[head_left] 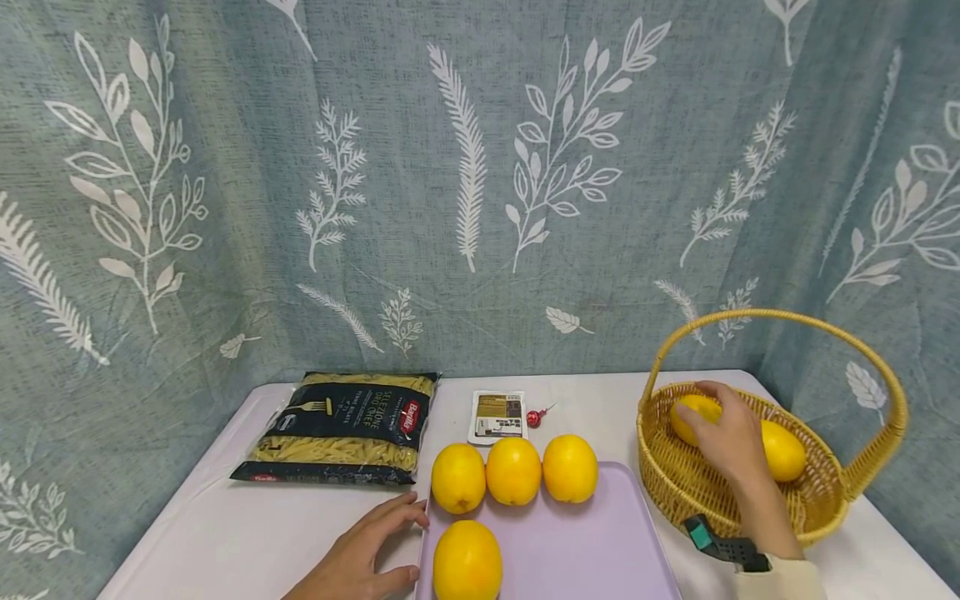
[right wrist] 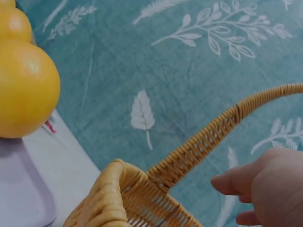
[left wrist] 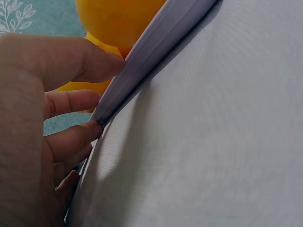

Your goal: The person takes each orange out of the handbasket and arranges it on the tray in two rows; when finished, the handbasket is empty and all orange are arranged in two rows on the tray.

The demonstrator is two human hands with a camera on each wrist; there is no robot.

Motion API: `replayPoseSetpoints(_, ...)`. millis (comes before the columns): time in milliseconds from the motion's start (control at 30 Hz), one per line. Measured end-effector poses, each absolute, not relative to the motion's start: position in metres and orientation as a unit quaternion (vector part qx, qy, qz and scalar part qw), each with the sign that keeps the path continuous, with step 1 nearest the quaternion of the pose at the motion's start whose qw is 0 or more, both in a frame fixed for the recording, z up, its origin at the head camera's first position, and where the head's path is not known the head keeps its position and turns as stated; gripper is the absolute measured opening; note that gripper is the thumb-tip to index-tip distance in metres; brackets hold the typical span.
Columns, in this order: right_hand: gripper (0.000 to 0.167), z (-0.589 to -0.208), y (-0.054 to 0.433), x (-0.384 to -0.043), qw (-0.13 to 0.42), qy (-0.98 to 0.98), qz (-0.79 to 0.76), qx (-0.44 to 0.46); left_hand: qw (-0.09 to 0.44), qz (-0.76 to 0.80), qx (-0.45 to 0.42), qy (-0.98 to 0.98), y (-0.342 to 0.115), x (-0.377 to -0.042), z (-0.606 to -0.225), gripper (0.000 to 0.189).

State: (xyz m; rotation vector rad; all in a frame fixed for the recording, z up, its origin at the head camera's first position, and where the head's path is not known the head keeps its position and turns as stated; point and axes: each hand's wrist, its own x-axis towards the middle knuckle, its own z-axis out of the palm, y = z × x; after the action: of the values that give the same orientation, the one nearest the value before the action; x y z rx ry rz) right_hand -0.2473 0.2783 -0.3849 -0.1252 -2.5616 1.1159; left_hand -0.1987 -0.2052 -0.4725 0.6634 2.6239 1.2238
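In the head view my left hand (head_left: 367,550) lies at the left edge of a pale purple tray (head_left: 585,550). Its thumb and fingertips touch the rim (left wrist: 137,61) in the left wrist view. Three oranges (head_left: 513,472) form a row at the tray's back, and another orange (head_left: 467,560) sits in front of them. Over the wicker basket (head_left: 660,492) is my right hand (head_left: 723,433), above an orange (head_left: 686,419) it partly covers. A second orange (head_left: 782,452) rests beside it. The right wrist view shows nothing between thumb and fingers (right wrist: 255,182).
A bag of penne pasta (head_left: 345,429) lies at the back left. Behind the tray are a small flat packet (head_left: 497,417) and a red-wrapped lollipop (head_left: 534,418). The basket's tall handle (head_left: 780,317) arches over it. A patterned curtain (head_left: 420,208) hangs behind the table.
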Motion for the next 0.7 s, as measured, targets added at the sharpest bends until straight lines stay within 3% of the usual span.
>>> replayPoseSetpoints(300, 0.081, -0.393, 0.287, -0.254, 0.091, -0.924, 0.371, -0.028, 0.087, 0.408, 0.222, 0.881, -0.206, -0.199, -0.473, 0.038)
replayPoseSetpoints(700, 0.084, -0.401, 0.290, -0.253, 0.076, -0.962, 0.260, -0.020, 0.085, 0.407, 0.217, 0.883, -0.204, -0.197, -0.472, 0.038)
